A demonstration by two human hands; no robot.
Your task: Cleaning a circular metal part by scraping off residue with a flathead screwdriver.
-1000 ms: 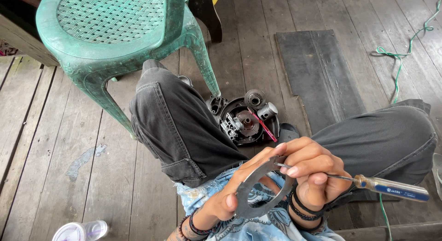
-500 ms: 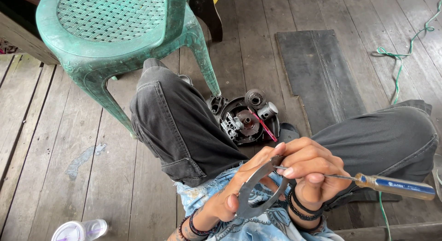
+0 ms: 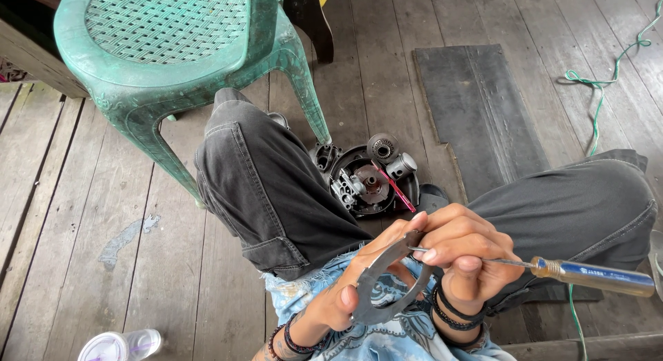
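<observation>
My left hand (image 3: 342, 292) grips a flat grey metal ring-shaped part (image 3: 378, 284) and holds it over my lap. My right hand (image 3: 469, 254) is closed on the thin shaft of a screwdriver; the blue and amber screwdriver handle (image 3: 595, 276) sticks out to the right. The shaft's tip rests at the top edge of the ring, by my fingertips. On the floor between my knees lies a black round tray (image 3: 409, 192) with several small engine parts and a thin red rod (image 3: 396, 188).
A green plastic chair (image 3: 173, 50) stands at the upper left, one leg close to the tray. A dark rubber mat (image 3: 476, 112) lies on the wooden planks, a green wire (image 3: 599, 99) at the right. A clear plastic cup (image 3: 117, 346) sits at the bottom left.
The ring has tilted slightly in my left hand and the screwdriver handle has shifted a little to the right. Everything on the floor is where it was.
</observation>
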